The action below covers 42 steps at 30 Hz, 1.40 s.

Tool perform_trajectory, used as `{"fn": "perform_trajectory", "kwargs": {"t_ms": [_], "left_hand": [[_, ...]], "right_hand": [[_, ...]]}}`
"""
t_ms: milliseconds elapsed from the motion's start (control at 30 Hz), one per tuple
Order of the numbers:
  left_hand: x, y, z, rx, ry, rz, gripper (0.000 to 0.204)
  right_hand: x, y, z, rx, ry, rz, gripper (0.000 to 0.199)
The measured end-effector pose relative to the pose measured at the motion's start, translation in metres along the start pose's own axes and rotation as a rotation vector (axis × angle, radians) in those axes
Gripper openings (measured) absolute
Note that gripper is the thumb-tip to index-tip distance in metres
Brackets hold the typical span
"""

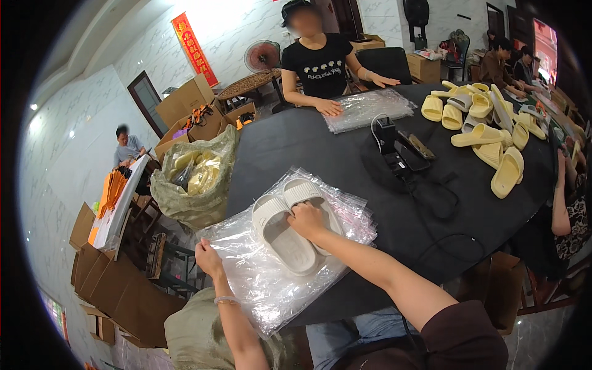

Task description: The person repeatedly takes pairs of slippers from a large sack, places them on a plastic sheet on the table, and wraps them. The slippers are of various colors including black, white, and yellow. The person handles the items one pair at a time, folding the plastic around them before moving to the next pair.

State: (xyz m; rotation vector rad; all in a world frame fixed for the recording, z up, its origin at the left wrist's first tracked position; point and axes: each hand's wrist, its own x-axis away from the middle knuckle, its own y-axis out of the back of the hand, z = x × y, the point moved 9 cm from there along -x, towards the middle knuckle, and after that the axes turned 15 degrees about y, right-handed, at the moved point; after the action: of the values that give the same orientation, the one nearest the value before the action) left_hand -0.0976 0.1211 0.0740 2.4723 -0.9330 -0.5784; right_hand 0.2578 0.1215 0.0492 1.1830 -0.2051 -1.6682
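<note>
A round black table [320, 148] fills the middle, with a heap of yellow slippers [487, 132] at two o'clock. At six o'clock lies a stack of clear plastic bags [259, 277]; a pair of white slippers [290, 225] rests on it. The right hand [306, 219] grasps the pair, and the left hand [208, 257] pinches the bag's edge

We are in a small packing workshop, not a home. We sit with other workers around a large black table [320, 148] that carries a heap of pale yellow slippers [487, 123] and stacks of clear plastic bags [370, 108]. Flattened cardboard boxes [117, 290] lean by the wall, open cartons [185, 102] stand behind, and a big sack of slippers [194, 179] sits beside the table.
</note>
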Motion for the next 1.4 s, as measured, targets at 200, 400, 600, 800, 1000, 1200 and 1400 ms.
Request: {"fn": "perform_trajectory", "kwargs": {"t_ms": [200,400,600,800,1000,1200,1400], "left_hand": [[0.021,-0.018,0.018,-0.241,-0.008,-0.125,0.031],[0.068,0.02,-0.041,-0.383,-0.53,-0.328,0.053],[0.136,-0.017,0.006,-0.645,-0.385,0.353,0.06],[0.134,-0.022,0.018,-0.588,-0.391,0.374,0.062],[0.136,-0.012,0.016,-0.601,-0.37,0.35,0.063],[0.14,-0.027,0.016,-0.594,-0.416,0.343,0.064],[0.136,-0.016,0.026,-0.588,-0.471,0.235,0.063]], "right_hand": [[0.001,0.001,-0.002,0.029,0.015,-0.01,0.024],[0.001,0.0,0.003,0.052,0.017,0.001,0.025],[0.001,-0.002,-0.001,0.057,0.022,0.029,0.026],[-0.01,0.004,-0.016,0.177,0.004,0.051,0.025],[-0.027,0.023,-0.052,0.31,-0.101,0.214,0.03],[-0.081,0.104,-0.007,0.341,0.112,-0.1,0.028],[-0.097,0.069,0.141,-0.179,0.323,-0.139,0.017]]}}
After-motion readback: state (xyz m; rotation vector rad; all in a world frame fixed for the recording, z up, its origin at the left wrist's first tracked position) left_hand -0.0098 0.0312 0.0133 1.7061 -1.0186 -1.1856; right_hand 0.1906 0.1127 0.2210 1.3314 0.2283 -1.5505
